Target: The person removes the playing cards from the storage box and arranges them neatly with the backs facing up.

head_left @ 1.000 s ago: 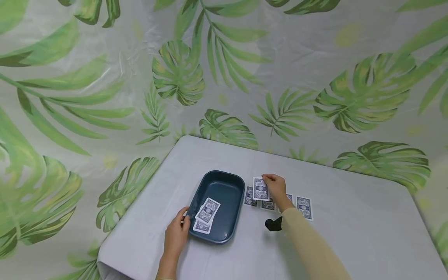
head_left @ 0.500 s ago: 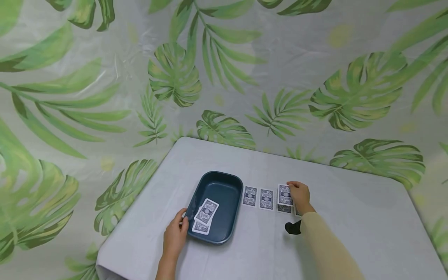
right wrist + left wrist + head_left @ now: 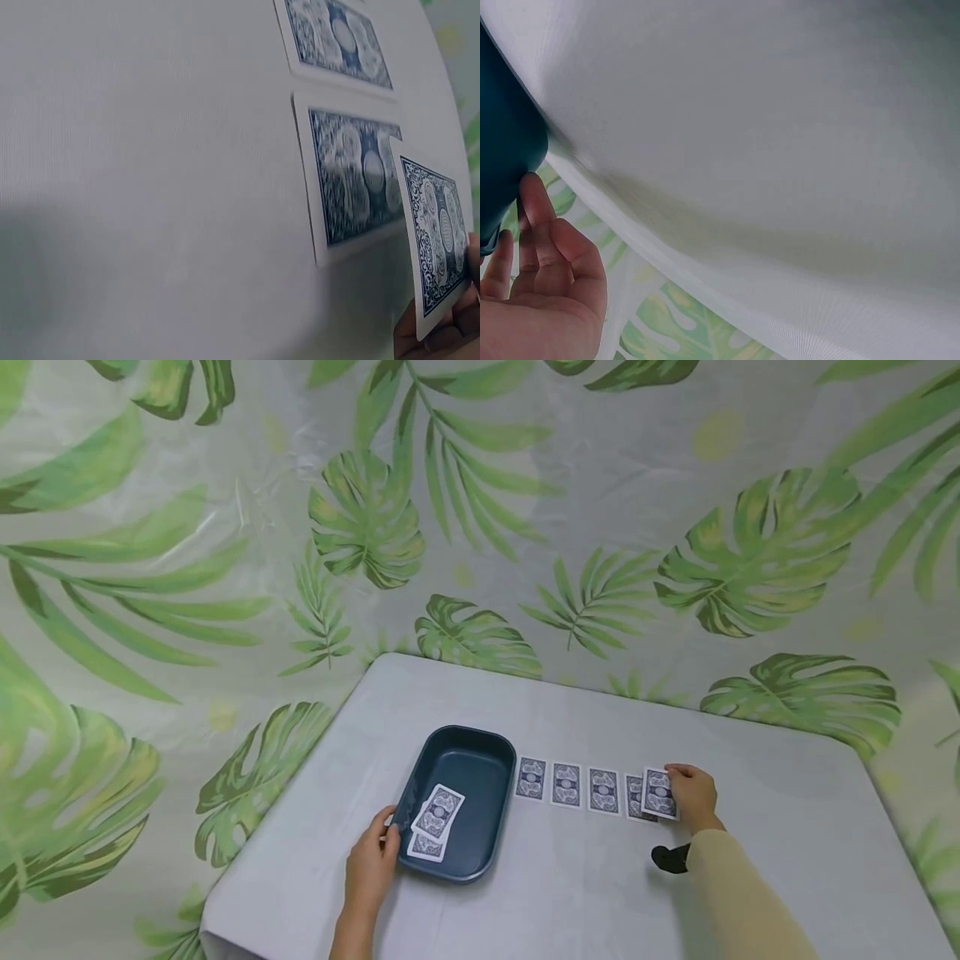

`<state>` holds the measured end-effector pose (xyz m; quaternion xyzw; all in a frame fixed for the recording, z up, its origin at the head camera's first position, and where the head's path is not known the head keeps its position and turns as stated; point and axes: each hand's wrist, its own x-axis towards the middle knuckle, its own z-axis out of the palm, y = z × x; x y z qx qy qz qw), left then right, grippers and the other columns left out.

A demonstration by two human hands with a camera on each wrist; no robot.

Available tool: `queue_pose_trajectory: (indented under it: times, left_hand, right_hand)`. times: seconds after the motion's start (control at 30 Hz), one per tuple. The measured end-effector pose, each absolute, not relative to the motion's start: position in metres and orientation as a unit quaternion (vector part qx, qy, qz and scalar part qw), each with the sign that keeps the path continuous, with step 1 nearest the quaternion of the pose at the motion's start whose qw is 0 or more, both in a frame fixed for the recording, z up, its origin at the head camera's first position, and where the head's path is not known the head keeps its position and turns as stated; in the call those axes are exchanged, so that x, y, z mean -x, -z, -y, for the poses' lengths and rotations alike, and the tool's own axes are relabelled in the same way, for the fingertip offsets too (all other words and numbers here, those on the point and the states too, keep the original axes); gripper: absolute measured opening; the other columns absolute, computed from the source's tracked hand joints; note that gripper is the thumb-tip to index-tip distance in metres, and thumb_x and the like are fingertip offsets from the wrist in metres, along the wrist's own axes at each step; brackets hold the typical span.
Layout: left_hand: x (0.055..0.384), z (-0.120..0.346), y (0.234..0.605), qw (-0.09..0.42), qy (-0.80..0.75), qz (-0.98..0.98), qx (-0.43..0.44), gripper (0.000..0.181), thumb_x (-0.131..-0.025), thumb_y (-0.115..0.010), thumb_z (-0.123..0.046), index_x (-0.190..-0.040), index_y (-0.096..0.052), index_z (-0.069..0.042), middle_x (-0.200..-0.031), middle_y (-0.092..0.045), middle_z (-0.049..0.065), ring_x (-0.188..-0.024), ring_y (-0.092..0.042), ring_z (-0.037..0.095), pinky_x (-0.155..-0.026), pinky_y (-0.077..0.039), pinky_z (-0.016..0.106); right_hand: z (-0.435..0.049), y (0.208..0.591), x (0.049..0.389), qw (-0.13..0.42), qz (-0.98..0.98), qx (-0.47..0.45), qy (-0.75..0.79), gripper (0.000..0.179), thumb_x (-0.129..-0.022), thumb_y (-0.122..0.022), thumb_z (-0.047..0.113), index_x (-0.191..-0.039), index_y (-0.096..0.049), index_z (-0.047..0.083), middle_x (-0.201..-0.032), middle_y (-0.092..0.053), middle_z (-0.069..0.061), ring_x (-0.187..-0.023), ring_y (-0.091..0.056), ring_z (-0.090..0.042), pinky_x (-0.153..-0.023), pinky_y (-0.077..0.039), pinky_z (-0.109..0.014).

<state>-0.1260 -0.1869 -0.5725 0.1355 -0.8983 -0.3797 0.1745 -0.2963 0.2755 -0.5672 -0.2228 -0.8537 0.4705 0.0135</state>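
My left hand (image 3: 370, 864) grips the left rim of a dark blue rectangular tray (image 3: 474, 814). In the left wrist view its fingertips meet the tray's outer wall (image 3: 506, 127). Two white-bordered playing cards (image 3: 439, 811), backs up, overlap inside the tray's lower left. Over the right end of a row of several cards, my right hand (image 3: 693, 795) pinches another playing card (image 3: 659, 793) by its right edge. This held card tilts above the table in the right wrist view and partly covers the row's last card (image 3: 352, 172).
The table (image 3: 570, 893) wears a white cloth. Face-down cards (image 3: 566, 785) run in a spaced row from the tray's right side. A black object (image 3: 670, 858) sits at the right wrist. Behind the table hangs a leaf-patterned backdrop (image 3: 480, 635).
My right hand has carried the pinched card rightward along the row, from near the tray to the far end, uncovering cards on the way. The left hand has stayed on the tray.
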Motion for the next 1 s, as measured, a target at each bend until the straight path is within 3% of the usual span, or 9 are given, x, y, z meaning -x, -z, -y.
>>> queue_pose_trajectory:
  times: [0.17, 0.6, 0.73, 1.0]
  left_hand:
    - [0.126, 0.188, 0.571, 0.178, 0.380, 0.897, -0.136, 0.033, -0.097, -0.055, -0.012, -0.128, -0.061, -0.009, -0.097, -0.069, 0.014, -0.079, -0.066, 0.025, -0.074, -0.050, 0.047]
    - [0.126, 0.188, 0.572, 0.181, 0.379, 0.898, -0.130, 0.032, -0.097, -0.055, -0.010, -0.128, -0.062, -0.008, -0.096, -0.069, 0.013, -0.078, -0.066, 0.025, -0.073, -0.050, 0.046]
    - [0.126, 0.188, 0.573, 0.174, 0.379, 0.899, -0.130, 0.033, -0.097, -0.055, -0.011, -0.129, -0.061, -0.008, -0.097, -0.068, 0.013, -0.078, -0.066, 0.025, -0.072, -0.050, 0.046]
    - [0.126, 0.187, 0.573, 0.166, 0.381, 0.898, -0.142, 0.033, -0.097, -0.055, -0.012, -0.129, -0.061, -0.009, -0.098, -0.069, 0.013, -0.081, -0.067, 0.026, -0.074, -0.050, 0.047]
  right_hand:
    - [-0.291, 0.570, 0.294, 0.001, 0.859, 0.227, -0.460, 0.034, -0.101, -0.040, 0.011, -0.121, -0.059, -0.008, -0.122, -0.055, -0.027, -0.108, -0.047, -0.035, -0.090, -0.034, -0.047]
    - [-0.306, 0.569, 0.280, -0.016, 0.887, 0.199, -0.416, 0.033, -0.100, -0.040, 0.011, -0.115, -0.060, -0.010, -0.114, -0.057, -0.029, -0.098, -0.050, -0.036, -0.079, -0.038, -0.044]
    - [-0.308, 0.572, 0.281, -0.016, 0.889, 0.202, -0.410, 0.034, -0.100, -0.039, 0.013, -0.116, -0.060, -0.008, -0.116, -0.056, -0.028, -0.100, -0.048, -0.037, -0.083, -0.037, -0.047]
    - [-0.312, 0.585, 0.283, 0.043, 0.901, 0.196, -0.385, 0.031, -0.099, -0.040, 0.009, -0.108, -0.063, -0.010, -0.111, -0.050, -0.031, -0.103, -0.044, -0.041, -0.088, -0.034, -0.053]
